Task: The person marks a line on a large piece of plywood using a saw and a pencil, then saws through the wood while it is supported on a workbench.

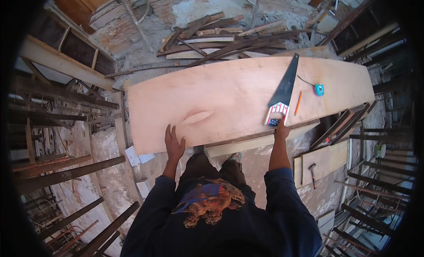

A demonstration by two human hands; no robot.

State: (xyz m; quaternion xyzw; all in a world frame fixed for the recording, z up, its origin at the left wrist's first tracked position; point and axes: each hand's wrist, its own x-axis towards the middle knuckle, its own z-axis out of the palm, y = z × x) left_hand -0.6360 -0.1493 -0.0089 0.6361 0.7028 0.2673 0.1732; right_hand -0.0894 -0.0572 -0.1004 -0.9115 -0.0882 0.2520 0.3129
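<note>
A long sheet of plywood [176, 93] lies across in front of me. On its near left edge rests my left hand [174, 143], open, fingers spread, close to an eye-shaped mark in the wood. My right hand [281, 130] is closed at the handle of a handsaw [285, 91], whose patterned handle is red, white and blue. The saw's dark blade lies over the plywood, tip pointing to the far edge. Right of the blade are an orange pencil [298, 103] and a turquoise tape measure [318, 89]. My fingers partly hide the handle's near end.
Scrap wood [216, 40] is heaped on the floor beyond the plywood. A hammer [312, 175] lies on a smaller board [327, 162] at the lower right. Wooden racks with projecting bars [75, 171] stand on both sides. White pieces [138, 156] lie by the left near corner.
</note>
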